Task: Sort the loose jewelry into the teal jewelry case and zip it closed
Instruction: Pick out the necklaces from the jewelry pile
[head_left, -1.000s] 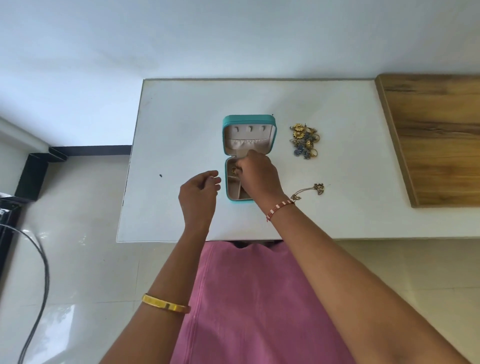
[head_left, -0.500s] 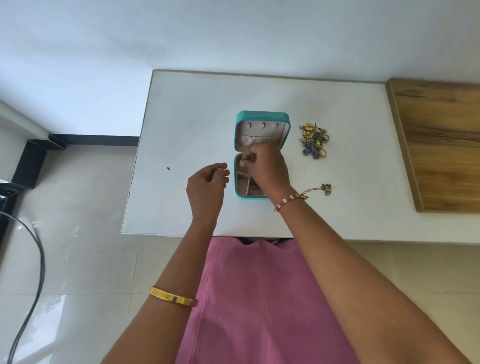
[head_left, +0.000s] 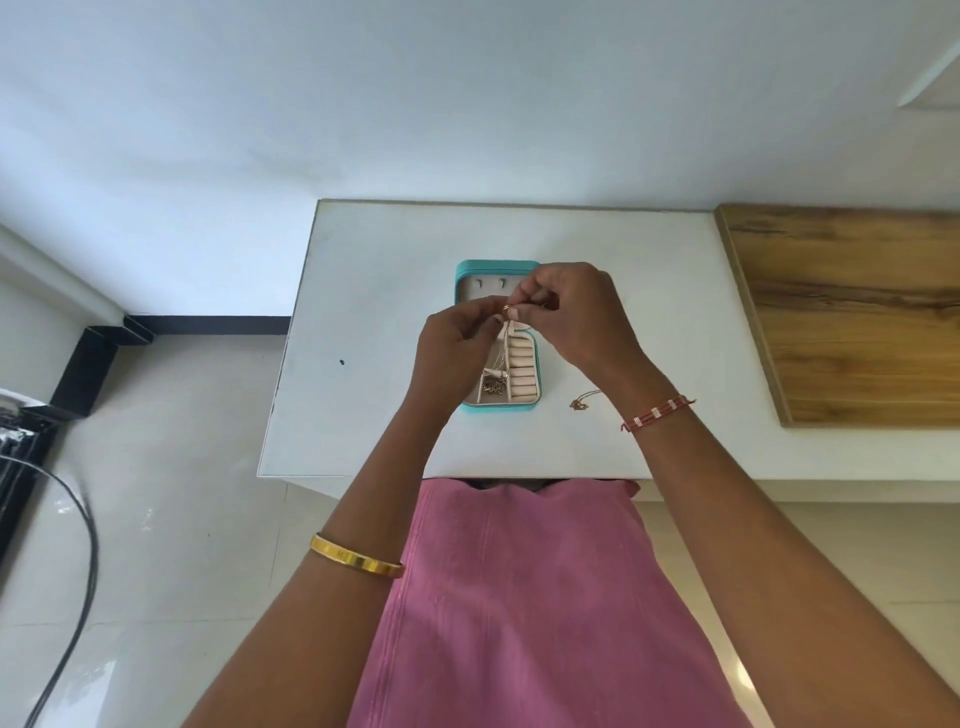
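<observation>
**Head view: both hands pinching a small gold piece over the open teal case**

Head view, left to right. Black cable (head_left: 78, 525) runs across the tiled floor at far left. White table (head_left: 374, 260) against the wall, small dark speck (head_left: 342, 362) on its left part. Gold bangle (head_left: 356, 556) on the left forearm. Left hand (head_left: 454, 348) raised over the case, fingers curled, fingertips pinching a tiny gold jewelry piece (head_left: 505, 309). Exact type too small to tell; a thin chain seems to hang from it down toward the case.

Teal jewelry case (head_left: 498, 410) lies open in the table's middle, lid (head_left: 470, 267) standing up at the far side with hooks visible inside, mostly hidden by the hands. Base has beige lining: a row of ring rolls (head_left: 521, 374) on the right side, a small tangle of gold jewelry (head_left: 493, 385) in the left near compartment.

Right hand (head_left: 571, 317) meets the left one at the fingertips, fingers curled, pinching the same gold piece from the right. Hands together, above the lid-base hinge area.

Loose gold necklace (head_left: 582, 401) on the table just right of the case, partly hidden by the right wrist. Red-and-white thread bracelet (head_left: 657, 413) on the right wrist. Wooden board (head_left: 852, 312) at the far right. Pink garment (head_left: 524, 597) at bottom centre.
</observation>
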